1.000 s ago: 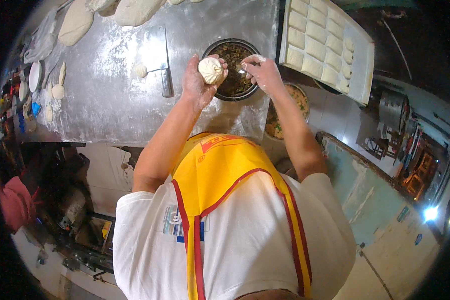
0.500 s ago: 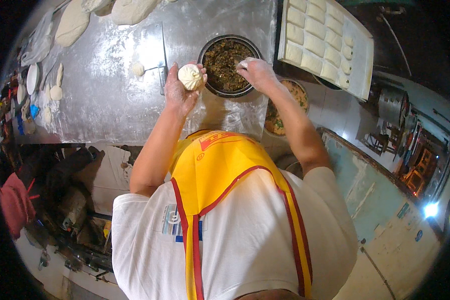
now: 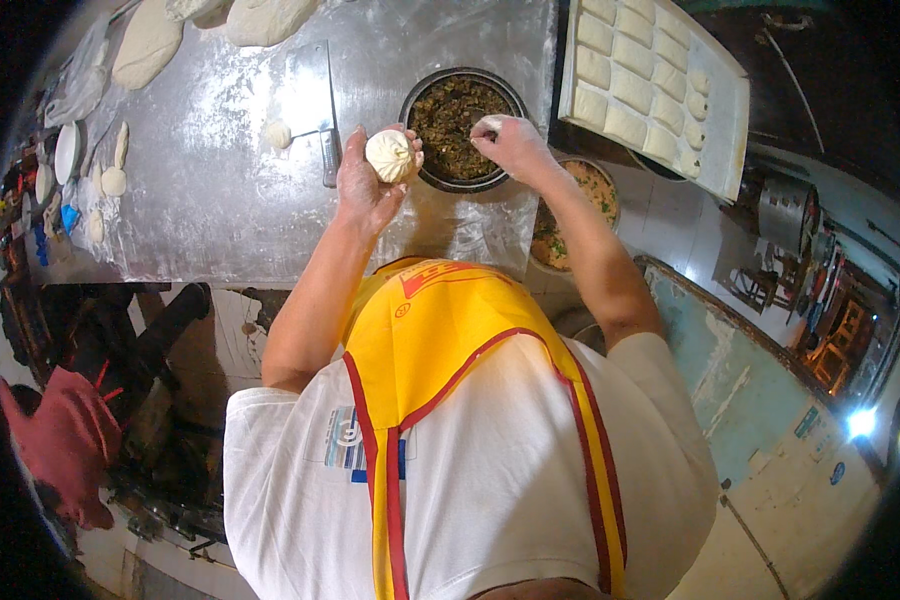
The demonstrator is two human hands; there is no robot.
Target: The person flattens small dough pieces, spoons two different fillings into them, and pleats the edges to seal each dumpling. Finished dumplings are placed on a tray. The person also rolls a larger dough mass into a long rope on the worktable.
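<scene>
My left hand (image 3: 367, 185) is cupped around a round white pleated bun (image 3: 389, 156), its gathered folds facing up. Just right of it stands a dark-rimmed pot (image 3: 406, 105) full of brown-green chopped filling (image 3: 455, 125). Over the pot's right side, my right hand (image 3: 515, 148) has its fingertips pinched together; what they hold, if anything, is too small to make out. A cleaver (image 3: 329, 155) lies on the metal table beside my left hand, with a small dough ball (image 3: 278, 134) to its left. Flour dusts both hands.
Large dough pieces (image 3: 148, 50) lie at the far left of the metal table (image 3: 210, 220). A tray (image 3: 735, 150) of white buns (image 3: 630, 90) stands at the far right. Below it sits a bowl of orange-and-green filling (image 3: 592, 185). A person in a red garment (image 3: 65, 430) is at the lower left.
Both hands stay almost where they were, the left one shifting slightly right with the bun. At the lower left, the person in red has moved further into view.
</scene>
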